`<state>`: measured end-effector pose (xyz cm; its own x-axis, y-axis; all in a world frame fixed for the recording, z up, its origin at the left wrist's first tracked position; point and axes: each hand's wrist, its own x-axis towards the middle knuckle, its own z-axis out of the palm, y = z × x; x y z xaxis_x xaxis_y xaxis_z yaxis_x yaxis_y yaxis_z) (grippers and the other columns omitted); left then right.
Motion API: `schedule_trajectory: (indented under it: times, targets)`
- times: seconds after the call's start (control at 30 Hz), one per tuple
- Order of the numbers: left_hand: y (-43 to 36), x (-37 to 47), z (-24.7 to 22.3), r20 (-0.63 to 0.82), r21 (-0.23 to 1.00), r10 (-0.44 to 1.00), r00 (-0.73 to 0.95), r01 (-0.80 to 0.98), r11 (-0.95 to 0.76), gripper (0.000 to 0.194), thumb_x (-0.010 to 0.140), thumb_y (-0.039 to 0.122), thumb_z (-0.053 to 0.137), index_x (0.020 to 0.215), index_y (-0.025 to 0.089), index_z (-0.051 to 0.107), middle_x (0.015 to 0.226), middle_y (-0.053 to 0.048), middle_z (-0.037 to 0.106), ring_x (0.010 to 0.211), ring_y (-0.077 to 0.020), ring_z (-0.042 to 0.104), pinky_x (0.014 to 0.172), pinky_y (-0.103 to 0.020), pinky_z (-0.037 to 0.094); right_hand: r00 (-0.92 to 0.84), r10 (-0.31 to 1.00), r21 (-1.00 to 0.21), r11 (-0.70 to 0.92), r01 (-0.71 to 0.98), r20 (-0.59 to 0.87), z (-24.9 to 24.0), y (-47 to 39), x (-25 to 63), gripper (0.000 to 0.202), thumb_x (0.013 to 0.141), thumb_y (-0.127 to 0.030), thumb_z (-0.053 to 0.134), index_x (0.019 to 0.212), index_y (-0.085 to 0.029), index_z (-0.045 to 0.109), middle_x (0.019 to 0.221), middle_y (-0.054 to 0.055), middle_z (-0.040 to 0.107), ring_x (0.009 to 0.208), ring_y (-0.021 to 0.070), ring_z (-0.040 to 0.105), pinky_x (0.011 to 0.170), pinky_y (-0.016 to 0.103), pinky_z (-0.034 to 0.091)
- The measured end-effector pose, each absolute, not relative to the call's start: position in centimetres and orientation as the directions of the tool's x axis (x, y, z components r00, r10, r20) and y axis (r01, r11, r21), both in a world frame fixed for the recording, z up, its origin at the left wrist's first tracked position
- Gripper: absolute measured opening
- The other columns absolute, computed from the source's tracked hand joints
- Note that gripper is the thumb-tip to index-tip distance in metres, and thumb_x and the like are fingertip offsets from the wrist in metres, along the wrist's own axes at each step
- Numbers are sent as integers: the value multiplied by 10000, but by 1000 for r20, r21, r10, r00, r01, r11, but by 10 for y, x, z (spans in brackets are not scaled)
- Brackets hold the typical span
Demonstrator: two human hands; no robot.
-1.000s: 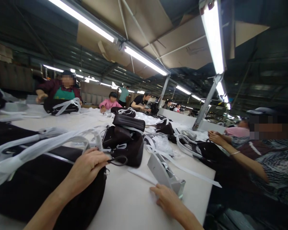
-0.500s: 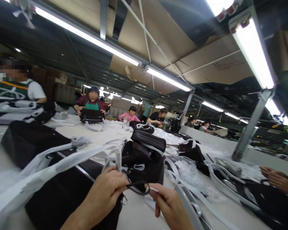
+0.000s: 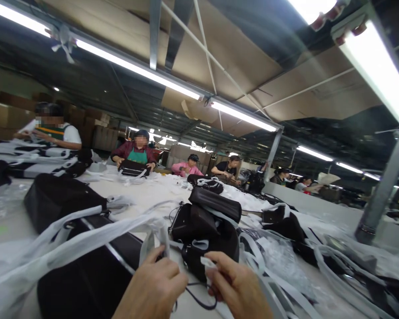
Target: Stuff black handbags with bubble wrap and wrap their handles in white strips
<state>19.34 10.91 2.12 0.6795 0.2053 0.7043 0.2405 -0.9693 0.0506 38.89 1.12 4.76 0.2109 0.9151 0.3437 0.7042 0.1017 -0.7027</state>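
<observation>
A dark bag (image 3: 86, 266) lies on the table at my left, its long strap (image 3: 96, 243) wrapped in white material. My left hand (image 3: 156, 283) is closed beside the strap's upright bend, with its fingertips partly hidden. From its thumb side runs a thin black cord (image 3: 204, 306), which loops toward my right hand. Pinched in my right hand (image 3: 237, 283), between thumb and forefinger, is a small piece of white wrapping (image 3: 208, 262). The cord's loop passes just under those fingers. Past both hands, more dark bags (image 3: 216, 239) lie piled together.
Clear plastic wrapping (image 3: 279, 261) and white-wrapped straps spread over the right side. Another dark bag (image 3: 63, 199) lies farther left. Several people work around the table, one with a green apron (image 3: 138, 155) handling a bag. A metal post (image 3: 382, 186) rises at right.
The view has turned left. My right hand has risen slightly above the cord loop and now shows the white piece at its fingertips. The loop hangs lower between my hands.
</observation>
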Motion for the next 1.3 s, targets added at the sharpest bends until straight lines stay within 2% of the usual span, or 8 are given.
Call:
schedule_trajectory:
  times: [0.07,0.17,0.3,0.43,0.6,0.8,1.0,1.3]
  targets:
    - [107,194,23,694,56,201,692,227,-972,271,809,-17,427,779,205,579,720,12,614,658,-166,565,946,-393,446,206,905,-674,112,730,373,49,9,388,181,949,-312,492,921,-222,647,620,-28,642,572,140,641,552,185,481]
    - [104,194,29,706,92,221,673,221,-971,287,833,-11,414,809,207,599,759,-7,642,698,-176,584,811,-317,470,136,885,-562,158,812,446,53,6,388,312,1004,-363,428,786,-226,604,659,-16,634,580,128,618,552,181,462]
    - [100,195,31,718,106,197,668,174,-979,226,853,54,472,872,219,624,811,-15,669,736,-183,607,632,-248,430,17,825,-375,238,896,564,53,4,389,280,1010,-328,465,823,-245,656,785,-8,679,693,137,642,639,203,466]
    - [100,198,27,740,118,219,636,198,-973,250,879,55,443,890,222,629,792,-14,659,708,-178,600,616,-246,413,-27,827,-290,228,929,561,50,1,394,237,1001,-288,504,842,-269,679,808,-24,693,752,141,669,665,218,468]
    - [100,198,30,741,120,230,630,213,-970,282,915,60,385,836,201,616,762,-29,647,680,-177,598,587,-243,403,-41,796,-100,127,987,604,52,-8,404,188,997,-314,519,961,-322,704,828,-16,695,775,176,691,625,247,485]
    - [99,196,33,742,126,239,627,220,-967,276,910,83,378,790,196,599,728,-30,631,640,-162,594,559,-227,383,-145,711,81,124,989,688,57,-14,411,353,1045,-372,374,1032,-276,713,851,24,724,731,181,704,612,242,542]
    - [98,196,33,758,146,250,603,217,-965,280,919,91,376,772,198,589,712,-28,626,636,-166,599,557,-235,379,-182,739,147,112,983,649,54,-13,407,301,1034,-291,399,1122,-281,687,929,43,727,784,193,693,660,252,556]
    - [95,195,33,757,211,313,574,240,-948,284,933,131,391,772,201,614,723,-35,650,664,-192,615,596,-273,409,-253,730,181,178,967,635,59,-14,403,282,1023,-239,431,1145,-266,684,919,37,731,773,191,676,673,250,551]
